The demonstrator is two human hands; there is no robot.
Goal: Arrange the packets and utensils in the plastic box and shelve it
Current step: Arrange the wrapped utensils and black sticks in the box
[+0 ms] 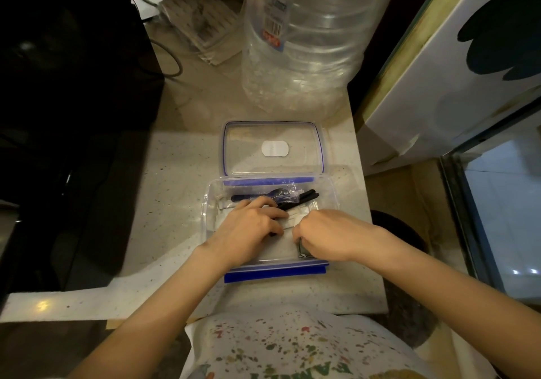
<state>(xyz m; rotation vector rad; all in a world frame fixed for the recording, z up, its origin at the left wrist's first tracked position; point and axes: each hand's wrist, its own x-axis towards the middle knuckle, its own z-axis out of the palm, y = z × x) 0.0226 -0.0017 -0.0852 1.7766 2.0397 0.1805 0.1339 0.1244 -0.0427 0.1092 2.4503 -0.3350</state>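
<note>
A clear plastic box (211, 203) with blue clips sits on the speckled counter in front of me. Its clear lid (273, 147) lies flat just behind it. Inside the box are white packets (298, 213) and black utensils (306, 196), some in clear wrap. My left hand (251, 226) rests inside the box, its fingers on the packets and the black utensils. My right hand (328, 234) is curled inside the box at the right, with its fingers closed on a dark packet (304, 251) near the front wall.
A large clear water bottle (304, 42) stands behind the lid. A black appliance (64, 115) fills the left side. A power strip (202, 24) with cables lies at the back. A white panel (439, 80) and a glass cabinet (497, 217) are on the right.
</note>
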